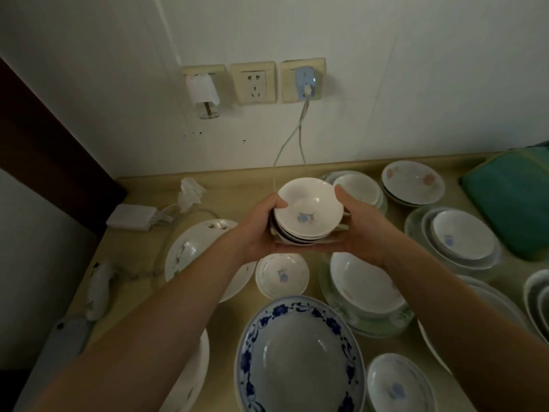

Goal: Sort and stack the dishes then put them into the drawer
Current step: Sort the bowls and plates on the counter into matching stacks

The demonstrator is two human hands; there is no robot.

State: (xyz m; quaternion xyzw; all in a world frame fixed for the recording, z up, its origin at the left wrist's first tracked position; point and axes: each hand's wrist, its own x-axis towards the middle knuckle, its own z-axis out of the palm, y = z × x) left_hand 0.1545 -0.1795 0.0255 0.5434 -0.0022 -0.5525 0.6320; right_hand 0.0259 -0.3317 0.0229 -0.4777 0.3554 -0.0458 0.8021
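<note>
got a stack of small bowls [306,217] lifted over the counter [142,185], left hand [261,230] and right hand [361,230] each curled round a side so it won't tip. looks like 4-5 bowls, can't tell exactly. 2 hands, approx 10 other dish piles spread below. drawer not in view.

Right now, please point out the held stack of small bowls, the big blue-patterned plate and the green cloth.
stack of small bowls [307,208]: head view, top bowl's inside.
blue-patterned plate [300,364]: head view, its centre.
green cloth [514,200]: head view, its top.
</note>
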